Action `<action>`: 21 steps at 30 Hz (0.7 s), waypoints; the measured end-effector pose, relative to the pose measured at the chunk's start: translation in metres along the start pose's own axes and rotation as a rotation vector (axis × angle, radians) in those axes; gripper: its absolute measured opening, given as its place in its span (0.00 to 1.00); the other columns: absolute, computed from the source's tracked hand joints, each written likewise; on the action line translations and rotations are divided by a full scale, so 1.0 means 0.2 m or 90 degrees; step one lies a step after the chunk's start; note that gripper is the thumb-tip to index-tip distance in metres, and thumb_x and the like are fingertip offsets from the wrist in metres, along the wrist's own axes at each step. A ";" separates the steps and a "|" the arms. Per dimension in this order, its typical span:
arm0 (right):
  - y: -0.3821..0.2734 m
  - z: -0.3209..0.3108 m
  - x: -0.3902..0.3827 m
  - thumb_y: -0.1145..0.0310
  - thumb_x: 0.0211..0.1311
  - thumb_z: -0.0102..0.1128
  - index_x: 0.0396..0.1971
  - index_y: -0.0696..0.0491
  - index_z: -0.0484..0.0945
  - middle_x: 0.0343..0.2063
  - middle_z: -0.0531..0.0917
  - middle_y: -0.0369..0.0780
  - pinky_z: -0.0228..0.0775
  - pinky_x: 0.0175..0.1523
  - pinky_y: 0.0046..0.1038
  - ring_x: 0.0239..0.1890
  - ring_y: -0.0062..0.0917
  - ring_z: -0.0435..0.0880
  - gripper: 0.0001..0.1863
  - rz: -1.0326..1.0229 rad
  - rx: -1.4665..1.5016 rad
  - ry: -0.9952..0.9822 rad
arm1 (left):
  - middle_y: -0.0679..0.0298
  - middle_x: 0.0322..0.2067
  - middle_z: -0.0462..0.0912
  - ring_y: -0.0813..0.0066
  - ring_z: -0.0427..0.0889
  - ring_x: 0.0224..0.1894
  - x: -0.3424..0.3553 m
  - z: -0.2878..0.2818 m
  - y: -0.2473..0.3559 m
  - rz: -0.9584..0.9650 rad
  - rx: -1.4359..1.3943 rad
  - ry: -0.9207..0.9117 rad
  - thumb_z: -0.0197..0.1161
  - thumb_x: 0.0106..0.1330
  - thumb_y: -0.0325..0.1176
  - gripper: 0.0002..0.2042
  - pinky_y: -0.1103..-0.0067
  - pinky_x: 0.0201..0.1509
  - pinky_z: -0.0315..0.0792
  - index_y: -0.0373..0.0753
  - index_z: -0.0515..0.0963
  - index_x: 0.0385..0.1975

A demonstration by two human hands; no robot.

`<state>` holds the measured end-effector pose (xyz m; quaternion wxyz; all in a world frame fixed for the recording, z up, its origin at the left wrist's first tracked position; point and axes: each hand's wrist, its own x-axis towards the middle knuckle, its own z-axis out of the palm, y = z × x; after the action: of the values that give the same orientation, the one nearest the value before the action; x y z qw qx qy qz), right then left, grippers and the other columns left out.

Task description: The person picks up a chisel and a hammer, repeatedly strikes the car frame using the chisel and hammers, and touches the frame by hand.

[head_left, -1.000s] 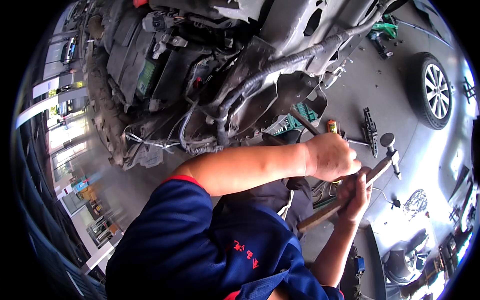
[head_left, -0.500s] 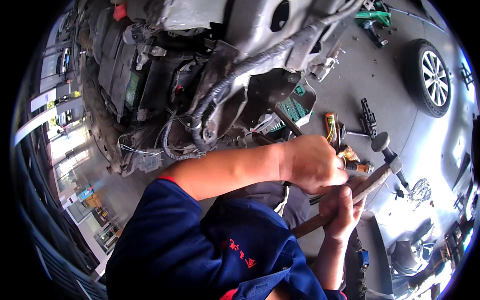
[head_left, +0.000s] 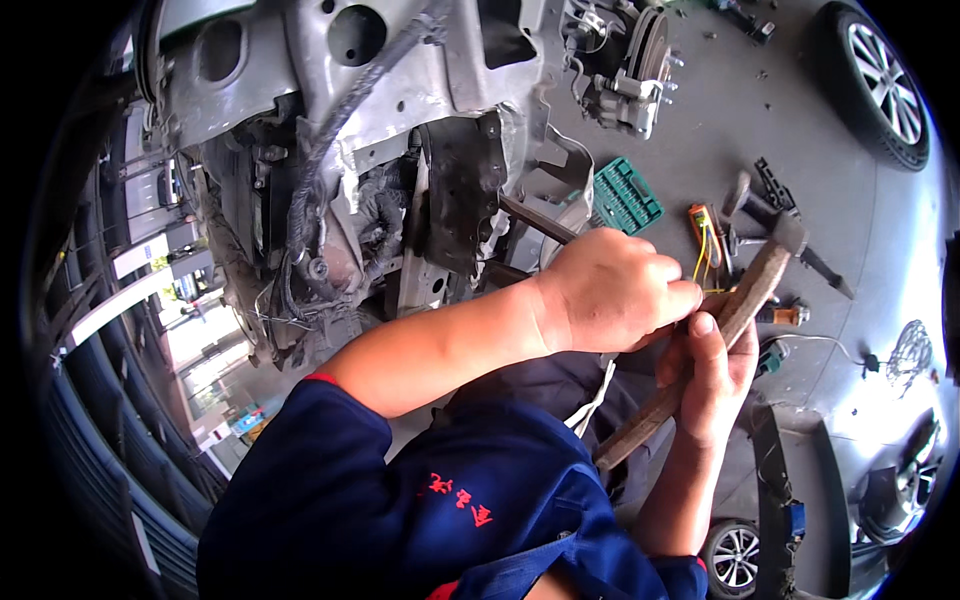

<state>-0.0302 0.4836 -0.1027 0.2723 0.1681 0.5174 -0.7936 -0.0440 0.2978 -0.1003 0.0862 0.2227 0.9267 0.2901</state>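
Slanted wooden-handled hammer (head_left: pixel 758 288), head uppermost

A green tool case (head_left: pixel 627 197) lies near an orange meter (head_left: pixel 705 236) on the grey floor (head_left: pixel 715 125).

The hammer handle (head_left: pixel 757 290) is brown, the toolbox (head_left: pixel 627 197) green, the shirt (head_left: pixel 300 470) navy (red-trimmed).

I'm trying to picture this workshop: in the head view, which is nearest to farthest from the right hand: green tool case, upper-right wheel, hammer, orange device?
1. Hammer, its handle held in the right hand.
2. Orange device, beyond the hand.
3. Green tool case, farther up and leftward.
4. Wheel, upper right.
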 end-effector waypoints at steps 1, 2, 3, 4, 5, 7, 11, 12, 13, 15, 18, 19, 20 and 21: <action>0.00 0.01 0.02 0.68 0.72 0.63 0.41 0.57 0.73 0.17 0.76 0.35 0.64 0.18 0.20 0.12 0.18 0.71 0.10 0.003 0.010 0.003 | 0.67 0.23 0.79 0.64 0.85 0.27 0.01 -0.02 -0.01 -0.003 -0.002 0.011 0.70 0.55 0.36 0.07 0.68 0.29 0.78 0.46 0.78 0.28; 0.01 0.02 0.03 0.67 0.72 0.63 0.40 0.57 0.73 0.16 0.76 0.35 0.64 0.18 0.20 0.12 0.18 0.71 0.10 -0.005 0.045 0.000 | 0.67 0.23 0.79 0.64 0.85 0.27 0.03 -0.02 -0.01 -0.007 -0.003 0.022 0.70 0.55 0.35 0.07 0.68 0.28 0.78 0.46 0.78 0.28; 0.00 0.02 0.06 0.67 0.71 0.64 0.38 0.57 0.73 0.16 0.76 0.35 0.64 0.18 0.20 0.11 0.17 0.70 0.11 -0.012 0.078 -0.004 | 0.67 0.23 0.79 0.64 0.85 0.27 0.07 -0.01 -0.03 -0.008 0.000 0.014 0.70 0.55 0.35 0.07 0.68 0.28 0.78 0.46 0.78 0.28; -0.03 0.01 0.12 0.65 0.71 0.64 0.37 0.57 0.72 0.16 0.76 0.36 0.64 0.18 0.21 0.11 0.18 0.70 0.12 0.007 0.066 -0.024 | 0.67 0.23 0.80 0.63 0.85 0.27 0.10 0.00 -0.05 -0.034 0.024 0.048 0.70 0.55 0.35 0.07 0.68 0.28 0.78 0.46 0.78 0.29; -0.05 0.01 0.20 0.64 0.71 0.64 0.35 0.57 0.73 0.16 0.75 0.36 0.64 0.18 0.21 0.11 0.18 0.70 0.13 0.005 0.084 -0.017 | 0.67 0.23 0.81 0.63 0.85 0.27 0.13 0.01 -0.05 -0.061 0.043 0.081 0.71 0.54 0.35 0.07 0.68 0.27 0.78 0.46 0.79 0.30; -0.09 0.02 0.35 0.63 0.71 0.65 0.33 0.57 0.74 0.16 0.76 0.36 0.64 0.18 0.22 0.12 0.18 0.71 0.14 0.012 0.090 -0.036 | 0.66 0.25 0.83 0.59 0.86 0.29 0.22 0.00 -0.07 -0.155 0.017 0.103 0.71 0.53 0.31 0.09 0.67 0.29 0.79 0.46 0.79 0.32; -0.16 0.00 0.58 0.64 0.70 0.67 0.33 0.57 0.76 0.17 0.77 0.35 0.66 0.19 0.20 0.13 0.17 0.72 0.13 0.060 0.141 -0.137 | 0.65 0.26 0.83 0.59 0.86 0.29 0.31 0.03 -0.12 -0.210 0.076 0.190 0.72 0.50 0.29 0.12 0.66 0.30 0.79 0.46 0.80 0.35; -0.14 -0.03 0.61 0.64 0.69 0.68 0.33 0.56 0.76 0.17 0.78 0.35 0.66 0.20 0.20 0.13 0.17 0.73 0.12 0.072 0.144 -0.177 | 0.66 0.25 0.81 0.60 0.85 0.28 0.32 0.06 -0.14 -0.187 0.090 0.205 0.72 0.51 0.32 0.11 0.66 0.30 0.79 0.46 0.79 0.33; -0.13 -0.07 0.61 0.65 0.69 0.68 0.33 0.56 0.76 0.17 0.78 0.36 0.67 0.20 0.20 0.13 0.17 0.74 0.12 0.089 0.147 -0.222 | 0.68 0.25 0.80 0.61 0.84 0.27 0.30 0.07 -0.14 -0.170 0.107 0.221 0.72 0.52 0.35 0.10 0.66 0.30 0.78 0.46 0.78 0.32; -0.07 -0.14 0.60 0.69 0.67 0.70 0.31 0.56 0.75 0.18 0.80 0.37 0.69 0.21 0.19 0.15 0.16 0.76 0.12 0.165 0.198 -0.304 | 0.71 0.22 0.73 0.70 0.79 0.24 0.24 0.07 -0.08 -0.170 0.172 0.141 0.72 0.53 0.35 0.09 0.71 0.25 0.72 0.48 0.80 0.32; 0.00 -0.25 0.49 0.79 0.64 0.71 0.32 0.56 0.73 0.19 0.80 0.36 0.73 0.25 0.20 0.19 0.17 0.79 0.11 0.307 0.280 -0.318 | 0.74 0.22 0.70 0.76 0.74 0.21 0.18 0.09 0.01 -0.149 0.231 0.002 0.69 0.54 0.35 0.05 0.76 0.23 0.67 0.46 0.82 0.29; 0.03 -0.29 0.48 0.80 0.63 0.70 0.32 0.57 0.73 0.20 0.80 0.36 0.73 0.25 0.20 0.19 0.16 0.79 0.11 0.337 0.282 -0.323 | 0.74 0.22 0.70 0.77 0.72 0.21 0.18 0.10 0.02 -0.147 0.228 -0.025 0.68 0.54 0.35 0.05 0.77 0.23 0.66 0.45 0.83 0.29; 0.05 -0.31 0.49 0.81 0.63 0.70 0.32 0.57 0.73 0.20 0.80 0.36 0.73 0.26 0.20 0.20 0.16 0.79 0.11 0.365 0.288 -0.347 | 0.74 0.21 0.69 0.77 0.72 0.21 0.18 0.11 0.02 -0.141 0.222 -0.049 0.67 0.53 0.35 0.06 0.77 0.23 0.65 0.44 0.83 0.29; 0.07 -0.34 0.49 0.81 0.63 0.70 0.33 0.57 0.73 0.21 0.81 0.36 0.73 0.26 0.20 0.20 0.16 0.80 0.11 0.392 0.293 -0.371 | 0.74 0.21 0.69 0.77 0.72 0.21 0.18 0.12 0.02 -0.147 0.220 -0.057 0.67 0.53 0.35 0.06 0.77 0.23 0.65 0.44 0.83 0.29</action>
<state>-0.1007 0.5159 -0.1952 0.5839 0.1401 0.1565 -0.7842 -0.0683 0.3293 -0.1188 0.1205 0.1389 0.9773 0.1048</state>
